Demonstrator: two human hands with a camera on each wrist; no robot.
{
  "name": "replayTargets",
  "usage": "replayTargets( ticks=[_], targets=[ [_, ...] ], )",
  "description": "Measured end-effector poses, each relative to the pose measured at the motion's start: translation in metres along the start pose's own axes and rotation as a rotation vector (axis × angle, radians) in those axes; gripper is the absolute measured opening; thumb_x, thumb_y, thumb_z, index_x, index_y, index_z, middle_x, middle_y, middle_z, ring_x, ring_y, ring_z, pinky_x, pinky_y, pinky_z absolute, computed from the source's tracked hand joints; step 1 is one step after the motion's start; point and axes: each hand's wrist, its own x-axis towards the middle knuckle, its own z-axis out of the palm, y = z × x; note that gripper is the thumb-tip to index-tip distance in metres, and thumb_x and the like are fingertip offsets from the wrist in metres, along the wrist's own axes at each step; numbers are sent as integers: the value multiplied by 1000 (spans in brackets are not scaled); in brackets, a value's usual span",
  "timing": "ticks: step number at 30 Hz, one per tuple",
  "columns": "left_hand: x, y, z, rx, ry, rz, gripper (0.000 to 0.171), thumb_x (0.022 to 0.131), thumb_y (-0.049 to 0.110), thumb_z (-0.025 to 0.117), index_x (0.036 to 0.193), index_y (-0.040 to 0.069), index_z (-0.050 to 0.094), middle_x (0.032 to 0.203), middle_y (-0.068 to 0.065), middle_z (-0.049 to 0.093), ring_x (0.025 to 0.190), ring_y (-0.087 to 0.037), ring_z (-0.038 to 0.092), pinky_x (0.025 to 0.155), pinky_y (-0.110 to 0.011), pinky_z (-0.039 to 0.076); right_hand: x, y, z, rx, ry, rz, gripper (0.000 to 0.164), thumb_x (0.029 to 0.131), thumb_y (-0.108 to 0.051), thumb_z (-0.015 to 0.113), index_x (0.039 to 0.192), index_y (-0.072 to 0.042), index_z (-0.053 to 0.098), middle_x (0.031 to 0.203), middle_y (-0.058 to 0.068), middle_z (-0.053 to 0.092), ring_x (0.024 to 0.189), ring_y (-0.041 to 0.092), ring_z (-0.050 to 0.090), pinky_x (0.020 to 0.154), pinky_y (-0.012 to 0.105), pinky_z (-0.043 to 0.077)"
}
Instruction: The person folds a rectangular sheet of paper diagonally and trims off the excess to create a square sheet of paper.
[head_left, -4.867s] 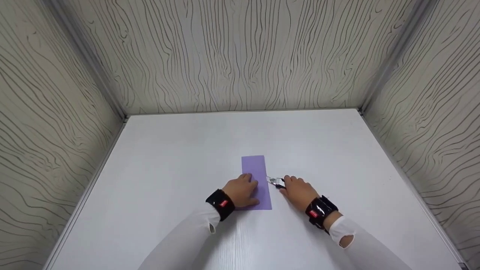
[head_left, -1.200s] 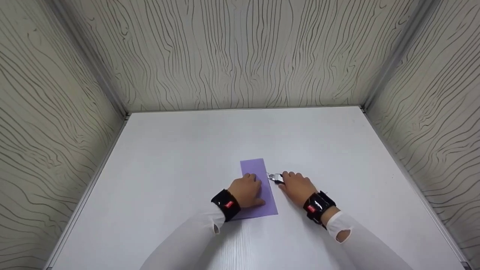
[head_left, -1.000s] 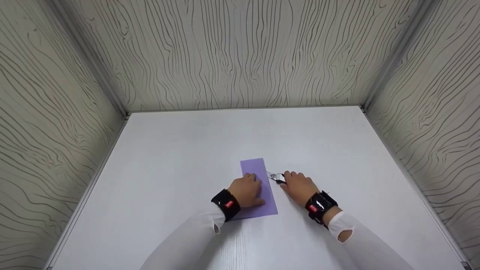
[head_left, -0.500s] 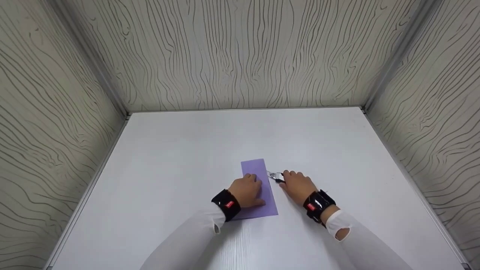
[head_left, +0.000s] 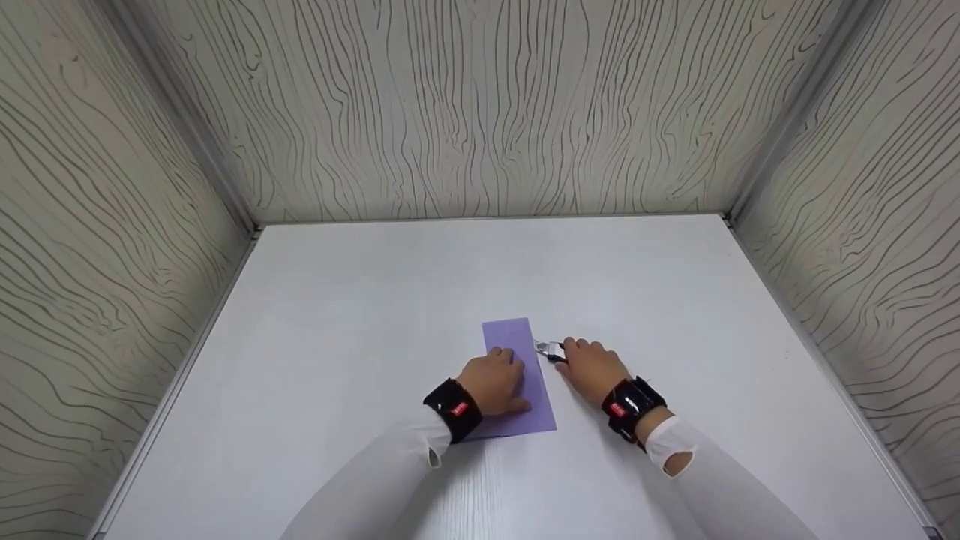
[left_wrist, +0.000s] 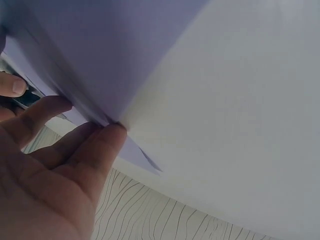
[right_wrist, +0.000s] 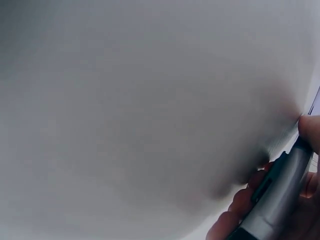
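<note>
A folded sheet of purple paper (head_left: 512,330) lies on the white table in the head view. My left hand (head_left: 491,382) rests on it, fingers spread and pressing it down; the left wrist view shows the fingertips (left_wrist: 116,134) touching the paper, whose layers gape a little. My right hand (head_left: 595,369) grips what looks like a utility knife (head_left: 553,350), its silver front end at the paper's right edge. In the right wrist view the knife's grey body (right_wrist: 280,200) with a dark green strip lies within the curled fingers; its tip is hard to see.
The white tabletop (head_left: 360,300) extends around the hands. Wood-grain panels (head_left: 480,112) stand at the back and on both sides, with grey frame strips at the corners. Each wrist wears a black band (head_left: 452,409).
Over the last seconds the paper has tilted slightly and shifted toward me with my left hand. My right hand moves the knife in short strokes along the right edge, lately slightly away from me.
</note>
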Motion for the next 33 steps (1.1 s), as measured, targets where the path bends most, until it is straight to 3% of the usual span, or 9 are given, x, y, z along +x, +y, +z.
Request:
replayTargets(
  ticks=[26,33],
  targets=[
    [-3,-1,0,9,18,40,60,93,64,78,117,9,73,115,-7,71,100,-19,64,83,-34,63,7,4,9,-15,9,18,33,106,-30,69,113,2,63,95,20,70,84,41,68,70,58,59],
    [-2,0,-1,14,4,55,64,92,68,76,119,10,73,117,-7,72,100,-19,64,84,-35,64,0,2,6,14,-6,17,31,106,-28,71,112,2,63,92,20,69,81,41,68,67,58,59]
  ],
)
